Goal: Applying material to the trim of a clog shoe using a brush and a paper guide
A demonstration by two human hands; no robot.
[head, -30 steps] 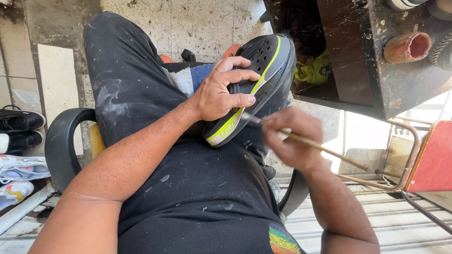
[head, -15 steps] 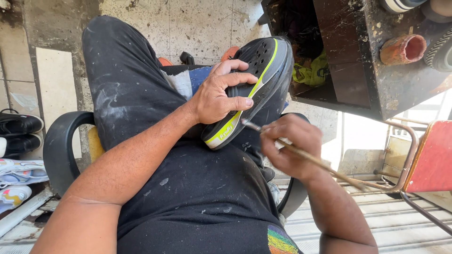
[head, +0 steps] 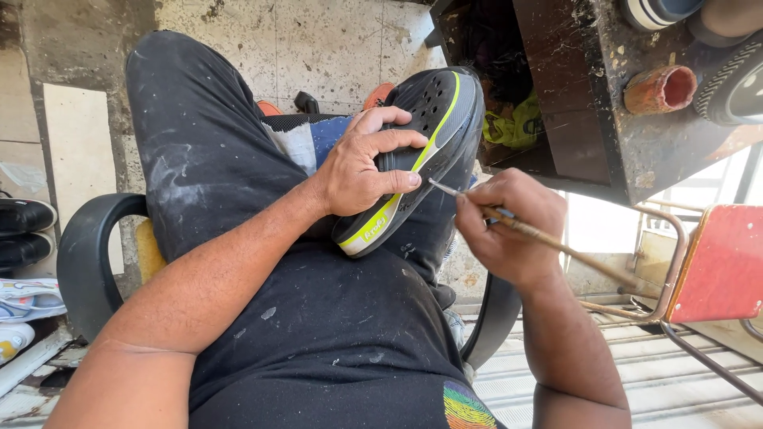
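Black perforated shoe (head: pixel 433 119) in left hand (head: pixel 358 171); right hand (head: pixel 505 226) grips thin brush (head: pixel 548 242).

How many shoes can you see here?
4, perhaps more hidden. One black shoe with a yellow-green stripe sits on the lap under the left hand; two black shoes lie at the left edge; one striped shoe is at the top right.

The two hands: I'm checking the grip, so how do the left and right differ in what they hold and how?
The left hand lies spread over the black shoe with the yellow-green edge, fingers pressed flat across it, while the right hand is curled into a pinch around a thin stick-like tool. The left wraps a broad thing on the lap; the right holds its tool slanted, tip by the shoe's edge. Both are bare and close together.
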